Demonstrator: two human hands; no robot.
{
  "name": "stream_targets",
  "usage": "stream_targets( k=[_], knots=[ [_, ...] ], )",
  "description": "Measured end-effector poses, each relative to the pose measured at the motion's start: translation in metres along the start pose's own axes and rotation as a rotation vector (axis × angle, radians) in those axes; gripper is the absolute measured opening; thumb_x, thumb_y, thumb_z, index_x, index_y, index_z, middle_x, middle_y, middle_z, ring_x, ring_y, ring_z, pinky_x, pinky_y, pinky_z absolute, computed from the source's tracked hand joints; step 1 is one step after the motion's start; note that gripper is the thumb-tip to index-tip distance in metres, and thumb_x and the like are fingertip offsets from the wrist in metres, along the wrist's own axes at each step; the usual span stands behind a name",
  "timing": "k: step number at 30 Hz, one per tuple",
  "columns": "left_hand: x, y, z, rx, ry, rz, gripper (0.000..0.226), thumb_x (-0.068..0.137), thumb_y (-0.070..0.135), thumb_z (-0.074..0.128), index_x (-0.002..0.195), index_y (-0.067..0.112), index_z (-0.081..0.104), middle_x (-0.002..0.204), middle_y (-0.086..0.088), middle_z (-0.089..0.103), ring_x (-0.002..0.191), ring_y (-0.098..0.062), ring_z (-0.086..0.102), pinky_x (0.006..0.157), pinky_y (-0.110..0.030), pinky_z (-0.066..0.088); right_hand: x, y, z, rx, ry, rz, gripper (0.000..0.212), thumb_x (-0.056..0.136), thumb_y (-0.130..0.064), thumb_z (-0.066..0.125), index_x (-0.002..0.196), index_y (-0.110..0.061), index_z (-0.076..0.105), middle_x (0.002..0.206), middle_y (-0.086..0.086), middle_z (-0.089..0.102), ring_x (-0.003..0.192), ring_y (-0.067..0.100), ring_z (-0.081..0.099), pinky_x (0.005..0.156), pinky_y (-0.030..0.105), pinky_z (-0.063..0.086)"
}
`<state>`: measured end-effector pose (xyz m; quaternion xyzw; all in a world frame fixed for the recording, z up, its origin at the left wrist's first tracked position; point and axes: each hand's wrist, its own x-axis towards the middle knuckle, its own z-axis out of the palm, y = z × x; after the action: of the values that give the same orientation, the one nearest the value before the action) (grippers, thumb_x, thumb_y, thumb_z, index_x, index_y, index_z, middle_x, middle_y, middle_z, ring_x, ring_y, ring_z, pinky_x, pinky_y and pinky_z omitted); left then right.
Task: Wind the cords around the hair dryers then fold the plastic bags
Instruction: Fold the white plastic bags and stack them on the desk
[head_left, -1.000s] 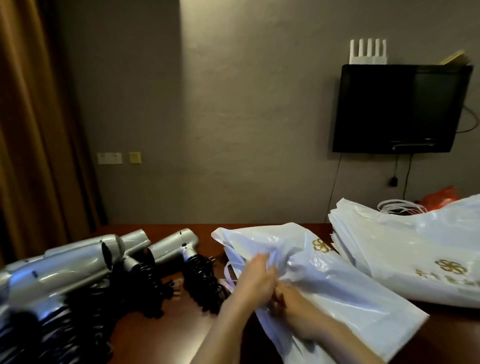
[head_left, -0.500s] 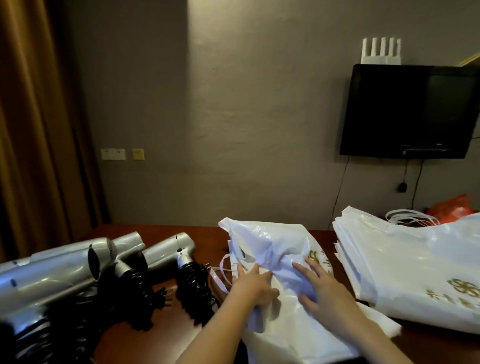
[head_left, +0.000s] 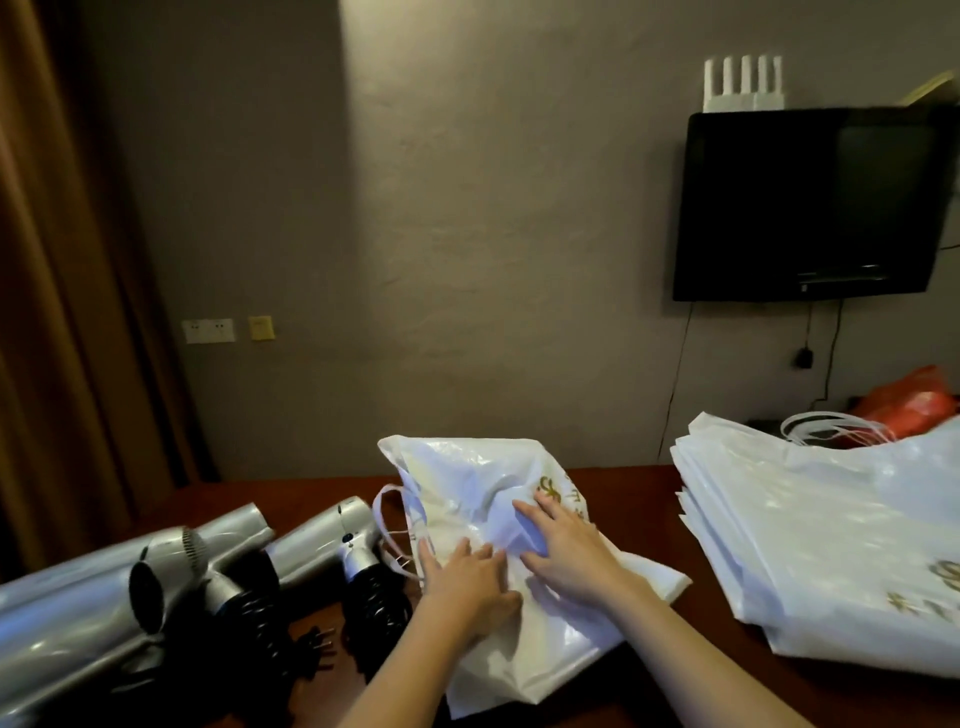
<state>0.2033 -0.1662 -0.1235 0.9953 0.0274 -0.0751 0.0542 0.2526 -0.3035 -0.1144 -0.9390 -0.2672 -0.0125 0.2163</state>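
Head view: a white plastic bag (head_left: 519, 597) is pressed flat by the left hand (head_left: 467, 584) and right hand (head_left: 566, 558), fingers straight; bare table (head_left: 644, 514) is seen between it and the bag stack (head_left: 831, 551).

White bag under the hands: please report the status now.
Left hand and right hand flat, pressing white bag on table. Fold not finished. Hair dryers close at left.
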Motion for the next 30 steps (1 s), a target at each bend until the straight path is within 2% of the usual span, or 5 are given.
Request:
stream_targets(
  k=[5, 8, 13, 19, 30],
  knots=[
    [-0.004, 0.032, -0.015, -0.241, 0.326, -0.025, 0.037, 0.096, 0.033, 0.048, 0.132, 0.026, 0.056, 0.14, -0.001, 0.053, 0.134, -0.023, 0.044, 0.117, -0.045, 0.022, -0.06, 0.016, -0.036, 0.46, 0.339, 0.054, 0.009, 0.09, -0.017, 0.06, 0.092, -0.017, 0.069, 0.094, -0.001, 0.068, 0.08, 0.013, 0.067, 0.071, 0.027, 0.052],
    [-0.024, 0.088, -0.026, -0.492, 0.451, 0.136, 0.03, 0.094, 0.025, 0.055, 0.121, 0.016, 0.066, 0.127, -0.001, 0.062, 0.119, -0.018, 0.055, 0.098, -0.027, 0.041, -0.108, 0.045, -0.06, 0.826, 0.284, 0.327, 0.035, 0.098, -0.016, 0.051, 0.068, -0.005, 0.064, 0.056, 0.006, 0.065, 0.039, 0.015, 0.057, 0.041, 0.02, 0.041],
    [-0.04, 0.18, 0.001, -0.912, 0.161, 0.21, 0.027, 0.093, 0.023, 0.062, 0.115, 0.01, 0.07, 0.11, -0.005, 0.071, 0.101, -0.017, 0.065, 0.089, -0.029, 0.052, -0.18, 0.106, -0.081, 1.042, 0.214, 0.757, 0.039, 0.099, -0.034, 0.047, 0.094, 0.002, 0.059, 0.066, 0.016, 0.066, 0.047, 0.023, 0.063, 0.039, 0.023, 0.048],
    [-0.034, 0.23, 0.041, -1.176, 0.014, 0.176, 0.018, 0.093, 0.021, 0.063, 0.108, 0.012, 0.068, 0.103, -0.006, 0.07, 0.097, -0.021, 0.068, 0.092, -0.036, 0.055, -0.198, 0.142, -0.08, 1.362, 0.389, 0.79, 0.028, 0.097, -0.028, 0.054, 0.116, -0.007, 0.048, 0.09, 0.022, 0.065, 0.066, 0.03, 0.068, 0.043, 0.028, 0.053],
    [-0.042, 0.242, -0.011, -1.605, -0.091, 0.161, 0.012, 0.094, 0.028, 0.064, 0.087, 0.018, 0.063, 0.089, 0.003, 0.068, 0.079, -0.014, 0.067, 0.071, -0.027, 0.054, -0.177, 0.112, -0.138, 1.157, 0.698, 0.61, 0.028, 0.093, -0.016, 0.061, 0.067, -0.009, 0.053, 0.058, 0.005, 0.048, 0.05, 0.015, 0.053, 0.04, 0.019, 0.041]
  ],
)
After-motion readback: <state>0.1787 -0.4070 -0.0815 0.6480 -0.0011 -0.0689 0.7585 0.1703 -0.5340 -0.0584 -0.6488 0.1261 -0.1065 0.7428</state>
